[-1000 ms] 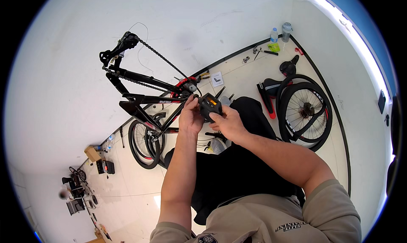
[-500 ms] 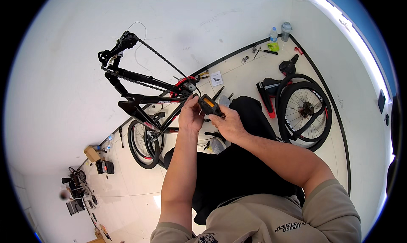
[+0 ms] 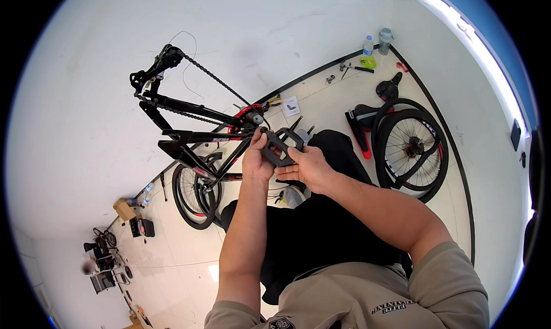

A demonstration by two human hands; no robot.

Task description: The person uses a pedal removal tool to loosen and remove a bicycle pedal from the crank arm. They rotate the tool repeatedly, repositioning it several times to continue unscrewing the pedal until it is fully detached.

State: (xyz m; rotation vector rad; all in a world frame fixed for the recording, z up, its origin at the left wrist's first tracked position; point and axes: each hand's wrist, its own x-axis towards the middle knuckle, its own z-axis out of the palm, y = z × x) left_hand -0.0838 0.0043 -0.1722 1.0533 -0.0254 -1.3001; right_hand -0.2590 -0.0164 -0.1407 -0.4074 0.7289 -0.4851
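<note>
Between my two hands is a black bicycle pedal, its open cage face turned up. My left hand is closed round the pedal's axle end, close to the crank area of the black bike frame. My right hand grips the pedal's outer side, thumb on top and fingers beneath. The frame stands upside down, with a chain running from the rear end to the red chainring. Whether the pedal's axle touches the crank is hidden by my left fingers.
Loose wheels lie at the right beside a saddle. A hammer, a water bottle and a leaflet are by the far wall. Another wheel is under the frame; a cardboard box sits far left.
The pedal has been turned over in my hands: its side with the orange reflector faced up before, and now the open cage shows. My right fingers have shifted beneath it.
</note>
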